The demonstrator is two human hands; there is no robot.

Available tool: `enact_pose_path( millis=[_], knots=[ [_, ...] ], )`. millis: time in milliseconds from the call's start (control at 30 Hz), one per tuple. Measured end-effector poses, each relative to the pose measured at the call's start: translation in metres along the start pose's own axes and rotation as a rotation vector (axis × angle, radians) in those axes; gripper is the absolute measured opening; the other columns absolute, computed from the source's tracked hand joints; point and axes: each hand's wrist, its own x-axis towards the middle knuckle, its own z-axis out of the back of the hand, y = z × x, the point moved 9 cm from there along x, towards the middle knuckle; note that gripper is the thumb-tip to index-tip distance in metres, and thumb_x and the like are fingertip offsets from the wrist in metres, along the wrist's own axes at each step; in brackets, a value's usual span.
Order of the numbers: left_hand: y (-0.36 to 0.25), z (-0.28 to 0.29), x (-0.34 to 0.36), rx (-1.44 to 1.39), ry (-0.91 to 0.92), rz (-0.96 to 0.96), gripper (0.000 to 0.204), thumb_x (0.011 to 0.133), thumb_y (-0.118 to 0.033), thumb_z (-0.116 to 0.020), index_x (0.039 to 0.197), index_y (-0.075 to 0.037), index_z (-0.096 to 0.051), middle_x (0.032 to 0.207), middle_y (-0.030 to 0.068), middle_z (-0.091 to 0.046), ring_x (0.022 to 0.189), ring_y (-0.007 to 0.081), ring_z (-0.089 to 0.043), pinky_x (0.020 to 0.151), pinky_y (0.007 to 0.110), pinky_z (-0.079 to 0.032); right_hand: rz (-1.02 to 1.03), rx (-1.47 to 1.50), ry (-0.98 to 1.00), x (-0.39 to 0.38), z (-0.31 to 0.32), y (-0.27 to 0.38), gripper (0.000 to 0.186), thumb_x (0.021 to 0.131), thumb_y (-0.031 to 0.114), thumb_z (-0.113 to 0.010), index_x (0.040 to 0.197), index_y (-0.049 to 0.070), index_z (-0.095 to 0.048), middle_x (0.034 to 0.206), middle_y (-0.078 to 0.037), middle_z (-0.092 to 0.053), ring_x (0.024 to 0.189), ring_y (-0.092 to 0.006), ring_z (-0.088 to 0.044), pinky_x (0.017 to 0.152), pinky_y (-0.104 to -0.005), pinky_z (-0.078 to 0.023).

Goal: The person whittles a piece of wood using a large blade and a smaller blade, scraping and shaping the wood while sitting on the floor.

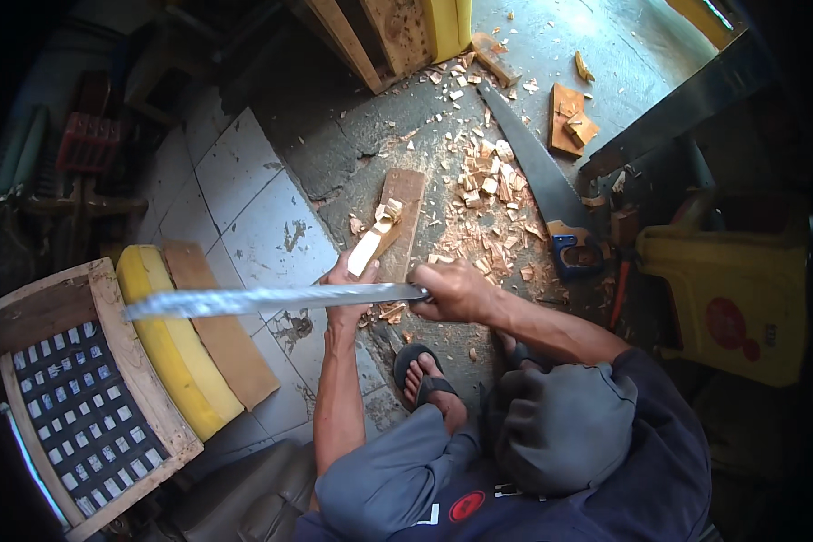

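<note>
My right hand point(456, 291) is closed around the handle of a machete point(352, 294). Its long blade points left, slightly blurred toward the tip, and crosses in front of my left hand point(341, 274). The fingers of that hand grip the near end of a pale, partly carved piece of wood point(365, 253), which tilts up and away from me. Below the far end of this piece lies a flat brown board point(406, 191) on the ground. The blade hides part of my left hand, and whether it touches the wood I cannot tell.
Wood chips point(492, 185) are scattered ahead to the right. Beside them lies a handsaw point(537, 158), with a wood block point(565, 117) beyond. At left stand a wooden frame with black webbing point(144, 370) and a yellow foam pad point(176, 343). A yellow plastic stool point(732, 280) is at right.
</note>
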Motion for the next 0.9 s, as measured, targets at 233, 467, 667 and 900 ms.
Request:
enact_pose_path(
  millis=[233, 467, 667, 900],
  knots=[
    [-0.018, 0.002, 0.006, 0.048, -0.043, -0.055, 0.040, 0.088, -0.019, -0.079, 0.122, 0.001, -0.069, 0.100, 0.0182, -0.077, 0.095, 0.0225, -0.075, 0.083, 0.035, -0.058, -0.672, -0.187, 0.185, -0.031, -0.017, -0.122, 0.027, 0.093, 0.026, -0.063, 0.093, -0.001, -0.061, 0.064, -0.026, -0.065, 0.058, -0.0401, -0.069, 0.059, -0.0496, -0.059],
    [-0.007, -0.005, 0.009, -0.058, -0.019, -0.088, 0.038, 0.088, -0.015, -0.080, 0.120, 0.004, -0.069, 0.094, 0.0111, -0.077, 0.084, 0.0125, -0.071, 0.076, 0.030, -0.056, -0.609, -0.166, 0.377, -0.031, -0.011, -0.089, 0.031, 0.096, 0.030, -0.062, 0.101, -0.001, -0.063, 0.062, -0.020, -0.064, 0.054, -0.0346, -0.067, 0.053, -0.0494, -0.055],
    [-0.009, 0.002, 0.004, 0.062, -0.073, -0.135, 0.041, 0.086, -0.017, -0.082, 0.121, 0.001, -0.070, 0.095, 0.0113, -0.078, 0.087, 0.0140, -0.071, 0.078, 0.033, -0.057, -0.603, -0.184, 0.296, -0.033, -0.022, -0.067, 0.026, 0.092, 0.027, -0.066, 0.093, 0.002, -0.063, 0.066, -0.018, -0.067, 0.059, -0.0315, -0.070, 0.054, -0.0440, -0.057],
    [-0.027, -0.008, -0.004, 0.136, -0.086, -0.211, 0.037, 0.087, -0.020, -0.082, 0.118, -0.002, -0.072, 0.095, 0.0138, -0.079, 0.084, 0.0156, -0.073, 0.077, 0.034, -0.057, -0.633, -0.443, 0.258, -0.038, 0.001, -0.115, 0.027, 0.093, 0.029, -0.068, 0.096, 0.003, -0.059, 0.067, -0.015, -0.067, 0.057, -0.0319, -0.068, 0.054, -0.0472, -0.055]
  ],
)
